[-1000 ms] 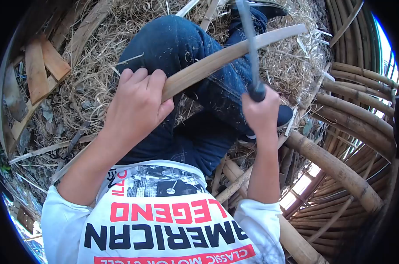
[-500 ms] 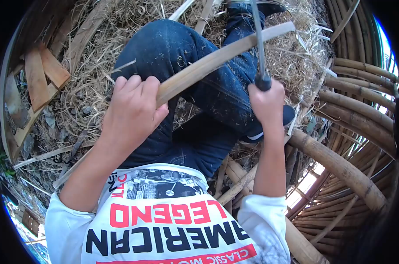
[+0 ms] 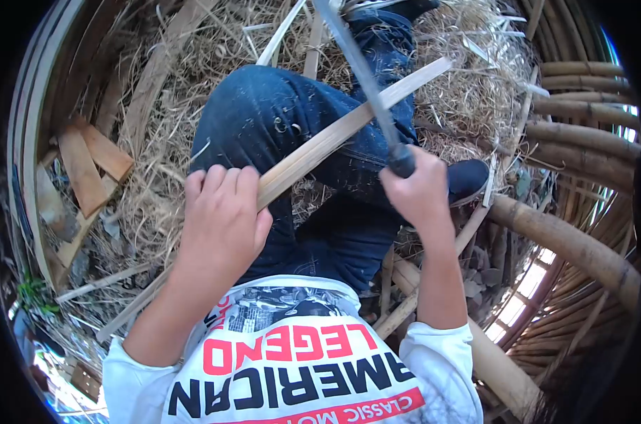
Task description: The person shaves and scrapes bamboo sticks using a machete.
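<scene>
My left hand (image 3: pixel 225 215) is closed round the near end of a flat bamboo strip (image 3: pixel 327 141), which slants up and to the right across my bent leg. In my right hand (image 3: pixel 420 187) is the dark handle of a long-bladed knife (image 3: pixel 370 81). The blade points up and to the left and crosses the strip near its far end. Whether the edge touches the strip or passes just over it, I cannot tell. The lower end of the strip is hidden in my left hand.
Curly shavings (image 3: pixel 461 106) cover the ground around my legs. Flat wood pieces (image 3: pixel 84 169) lie at the left. Thick bamboo poles (image 3: pixel 567 240) stretch along the right, beside a stack of curved bamboo (image 3: pixel 582 113). My dark shoe (image 3: pixel 467 180) is just right of my right hand.
The knife blade has tilted to the left, and my right hand has shifted slightly left and down. The strip stays in my left hand. The whole view has moved a little.
</scene>
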Tool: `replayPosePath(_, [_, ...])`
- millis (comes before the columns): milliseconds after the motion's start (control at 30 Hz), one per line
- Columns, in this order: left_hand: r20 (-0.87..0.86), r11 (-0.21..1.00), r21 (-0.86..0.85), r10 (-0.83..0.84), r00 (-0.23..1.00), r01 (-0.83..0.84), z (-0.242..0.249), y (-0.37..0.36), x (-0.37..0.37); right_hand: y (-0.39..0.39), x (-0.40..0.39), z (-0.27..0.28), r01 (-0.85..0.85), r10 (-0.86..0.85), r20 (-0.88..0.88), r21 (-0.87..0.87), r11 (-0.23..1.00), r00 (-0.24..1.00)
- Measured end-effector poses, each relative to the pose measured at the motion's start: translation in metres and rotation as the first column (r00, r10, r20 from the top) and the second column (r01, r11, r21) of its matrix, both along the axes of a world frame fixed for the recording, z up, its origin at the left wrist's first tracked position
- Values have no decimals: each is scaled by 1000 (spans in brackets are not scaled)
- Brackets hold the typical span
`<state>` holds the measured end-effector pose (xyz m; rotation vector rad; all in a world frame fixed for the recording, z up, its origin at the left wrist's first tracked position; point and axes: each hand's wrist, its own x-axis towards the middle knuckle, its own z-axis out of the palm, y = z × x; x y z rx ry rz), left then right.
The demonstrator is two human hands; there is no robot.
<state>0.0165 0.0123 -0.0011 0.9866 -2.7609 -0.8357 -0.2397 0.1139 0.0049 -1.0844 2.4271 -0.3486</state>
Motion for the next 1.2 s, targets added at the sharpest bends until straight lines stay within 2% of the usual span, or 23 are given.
replayPosePath(100, [237, 998, -62, 34, 971, -20, 17, 1, 3, 10, 23, -10, 8, -4, 110, -36, 999, 994])
replayPosePath(167, [260, 995, -103, 41, 965, -14, 19, 2, -1, 15, 39, -13, 2, 3, 149, -31, 1000, 989])
replayPosePath(333, [326, 978, -208, 92, 941, -24, 14, 8, -18, 21, 74, -14, -3, 37, 208, -159, 987, 977])
replayPosePath(467, [225, 960, -274, 114, 968, -50, 11, 13, -20, 30, 82, -2, 29, 32, 230, -257, 966, 973])
replayPosePath(533, [180, 955, -295, 92, 979, -35, 12, 14, -22, 37, 83, 12, 101, -12, 267, -320, 942, 964])
replayPosePath(600, [162, 976, -216, 3, 987, 33, 15, 12, -24, 47, 82, 20, 114, -19, 243, -383, 917, 970])
replayPosePath(667, [122, 964, -255, -44, 992, 74, 11, 10, -26, 55, 82, 39, 170, -57, 273, -412, 895, 960])
replayPosePath(767, [-169, 993, -111, -51, 984, 32, 7, 6, -32, 68, 80, 54, 233, -98, 313, -432, 871, 945])
replayPosePath(800, [-175, 991, -126, -70, 982, 48, 7, 5, -34, 71, 80, 56, 258, -113, 342, -417, 872, 933])
replayPosePath(867, [-100, 997, 72, 2, 995, 6, 4, 4, -37, 72, 78, 57, 276, -135, 320, -452, 848, 938])
replayPosePath(933, [-110, 999, 45, -15, 994, 20, 2, 4, -39, 73, 77, 48, 218, -112, 248, -454, 864, 962])
replayPosePath(1000, [-51, 999, -26, -33, 998, 32, -5, 7, -38, 70, 80, 47, 225, -129, 276, -355, 907, 953])
replayPosePath(1033, [-7, 999, -46, -9, 1000, 9, -4, 9, -39, 69, 82, 40, 174, -100, 221, -345, 922, 970])
replayPosePath(1100, [-24, 999, -33, 1, 1000, -2, -4, 10, -38, 67, 83, 26, 125, -70, 171, -333, 935, 983])
replayPosePath(1167, [-31, 1000, -12, 19, 999, -20, -6, 11, -36, 64, 80, 19, 56, -40, 75, -220, 974, 996])
replayPosePath(1200, [-50, 999, -33, 21, 999, -23, -8, 12, -35, 64, 78, 17, 57, -40, 82, -219, 974, 996])
